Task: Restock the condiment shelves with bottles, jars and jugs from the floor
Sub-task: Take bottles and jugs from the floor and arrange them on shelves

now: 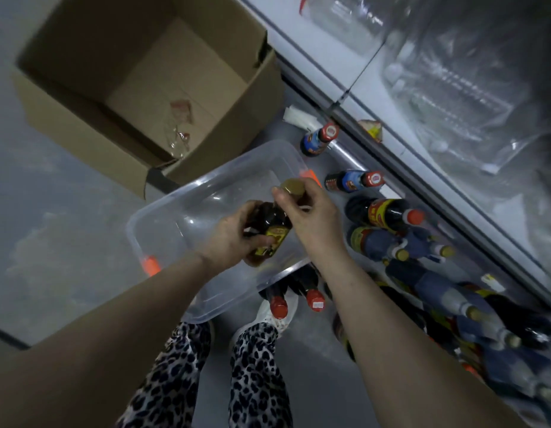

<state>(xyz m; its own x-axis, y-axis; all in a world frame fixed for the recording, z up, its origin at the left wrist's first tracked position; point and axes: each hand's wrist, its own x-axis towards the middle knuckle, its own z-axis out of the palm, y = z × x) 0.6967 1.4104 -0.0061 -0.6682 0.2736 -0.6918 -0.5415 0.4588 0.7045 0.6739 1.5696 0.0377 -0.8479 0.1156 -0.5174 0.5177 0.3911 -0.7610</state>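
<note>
Head view, looking down; grey floor point(51, 211) fills the left side; white shelving point(376, 97) runs diagonally across the upper right, its deck loaded with clear plastic-wrapped packs point(453, 88), contents too blurred to tell; open cardboard box point(67, 118) stands on the floor at upper left, flaps up, a scrap of clear film point(178, 140) lying inside; clear plastic tub point(163, 217) sits just beside the box, orange clips point(150, 264) on its rim, nothing visible inside; leopard-print trousers point(255, 381) and a white shoe point(280, 316) at bottom centre; floor stock lines the foot of the shelving: blue-wrapped bottles point(422, 273) bunched together toward lower right, one large dark bottle with red-yellow label point(382, 213) next to them, two blue-labelled bottles with red caps point(351, 180) further along, two red-capped dark bottles point(314, 299) partly under the tub's near corner; left hand point(234, 233) wrapped round the lower body of a small brown bottle point(272, 230), thumb across its yellow label; right hand point(311, 217) curled over the neck, fingers closed round the gold cap point(294, 186); the small brown bottle is held tilted in the air above the tub, cap end pointing toward the shelving, clear of the floor and not on any shelf
</note>
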